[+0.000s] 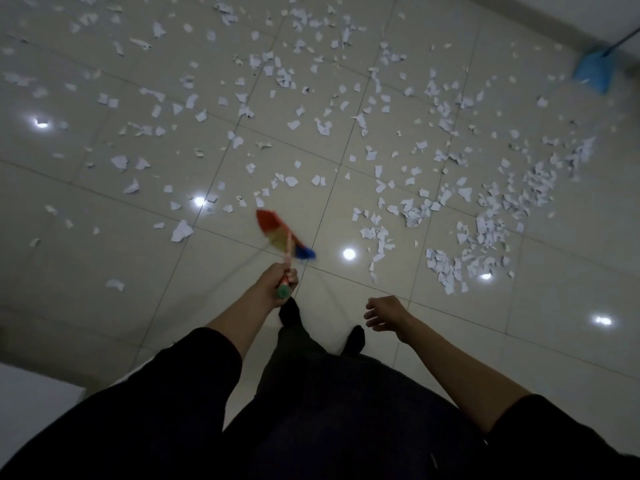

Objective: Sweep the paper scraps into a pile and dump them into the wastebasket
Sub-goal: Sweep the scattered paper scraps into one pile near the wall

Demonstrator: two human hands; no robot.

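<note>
White paper scraps (277, 74) lie scattered over most of the tiled floor. A denser band of scraps (485, 223) has gathered at the right. My left hand (277, 282) grips the handle of a rainbow-coloured broom (282, 235), whose blurred red, yellow and blue bristles sit on the floor just ahead of me, near a few loose scraps. My right hand (384, 313) hangs free with loosely curled fingers and holds nothing. No wastebasket is in view.
A blue dustpan (592, 69) with a long handle stands at the far right near the wall. A white object's corner (34, 400) shows at the lower left. My dark-socked feet (353, 339) stand on bare tiles with bright light reflections.
</note>
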